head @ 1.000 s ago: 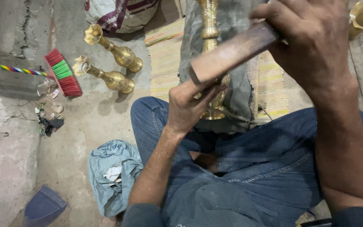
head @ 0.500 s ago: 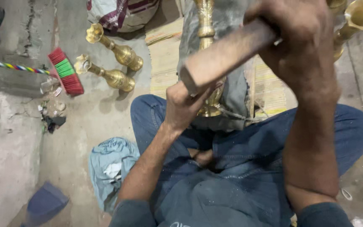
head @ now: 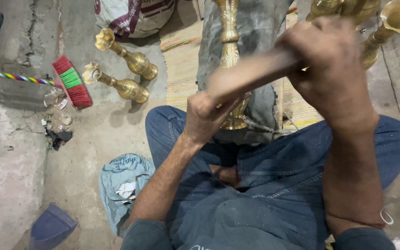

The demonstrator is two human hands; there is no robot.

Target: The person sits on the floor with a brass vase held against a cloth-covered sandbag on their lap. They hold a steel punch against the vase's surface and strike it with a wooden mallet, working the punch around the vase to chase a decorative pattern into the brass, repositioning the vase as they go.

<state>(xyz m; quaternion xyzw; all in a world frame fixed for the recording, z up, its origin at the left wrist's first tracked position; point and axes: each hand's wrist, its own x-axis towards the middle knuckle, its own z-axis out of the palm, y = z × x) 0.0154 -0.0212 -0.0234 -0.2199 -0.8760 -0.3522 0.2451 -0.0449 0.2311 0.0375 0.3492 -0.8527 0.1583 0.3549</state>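
Note:
I sit cross-legged on the floor in blue jeans. My left hand (head: 207, 115) grips the base of a tall brass vase (head: 230, 41) that lies on a grey block (head: 260, 28) in front of my legs. My right hand (head: 332, 69) is closed on the handle of a wooden mallet (head: 251, 74), which is blurred and angled down toward the vase just above my left hand.
Two brass vases (head: 126, 74) lie on the concrete floor at the left, beside a red and green broom (head: 72, 81). More brass pieces (head: 385, 28) stand at the top right. A blue cloth (head: 121, 183) lies by my left knee. A woven mat (head: 181, 65) lies under the block.
The mallet in my right hand has swung downward and is now blurred. My left hand has stayed on the vase base.

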